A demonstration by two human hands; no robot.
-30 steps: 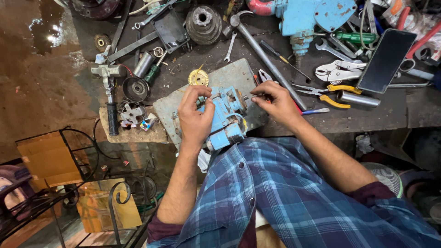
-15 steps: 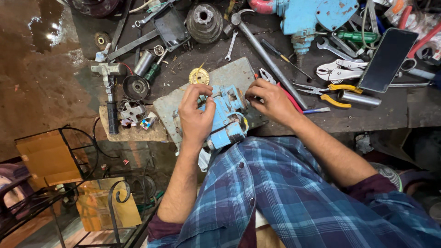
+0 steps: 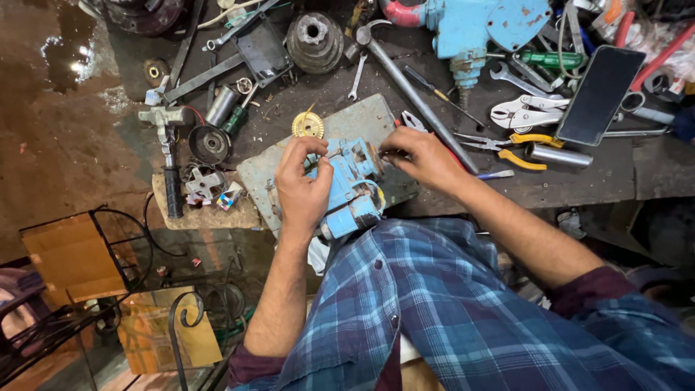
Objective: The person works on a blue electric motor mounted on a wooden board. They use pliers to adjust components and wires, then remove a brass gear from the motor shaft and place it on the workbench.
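Note:
A light blue machine housing (image 3: 350,190) lies on a grey metal plate (image 3: 365,123) at the front of a dirty workbench, resting partly on my plaid-trousered knee. My left hand (image 3: 302,185) wraps over its left side and grips it. My right hand (image 3: 420,158) is at the housing's upper right corner, fingertips pinched together on a small part that is too small to make out. A brass gear (image 3: 308,126) lies on the bench just beyond my left hand.
Tools crowd the bench: a long steel bar (image 3: 413,94), yellow-handled pliers (image 3: 510,148), white-handled pliers (image 3: 525,112), wrenches, a dark phone (image 3: 599,94), a big blue tool body (image 3: 478,25), a grey pulley (image 3: 313,40). A metal stand with a wooden top (image 3: 76,253) is at lower left.
My right hand has drawn slightly left, closer to the housing's corner, fingers pinching more tightly. The left hand keeps the same grip on the housing.

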